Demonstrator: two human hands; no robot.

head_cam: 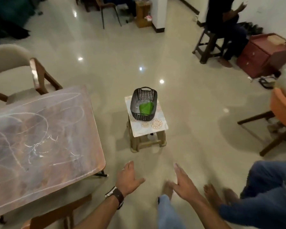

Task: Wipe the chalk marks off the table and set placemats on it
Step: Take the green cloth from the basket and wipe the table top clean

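A brown table [40, 138] stands at the left, its top covered with white chalk marks [35, 146]. Ahead on the floor is a small stool [147, 128] topped by a patterned placemat [157, 125]. A dark plastic basket [143, 103] sits on it with a green cloth [146, 108] inside. My left hand [128, 178], a watch on its wrist, and my right hand [183, 183] are held out low in front of me, fingers straight, holding nothing, both short of the stool.
A cream chair [12, 63] stands behind the table. An orange chair [282, 111] is at the right edge. A person in jeans [257, 195] sits at the lower right, bare feet on the floor. Another person sits on a wooden stool [210, 45] at the back.
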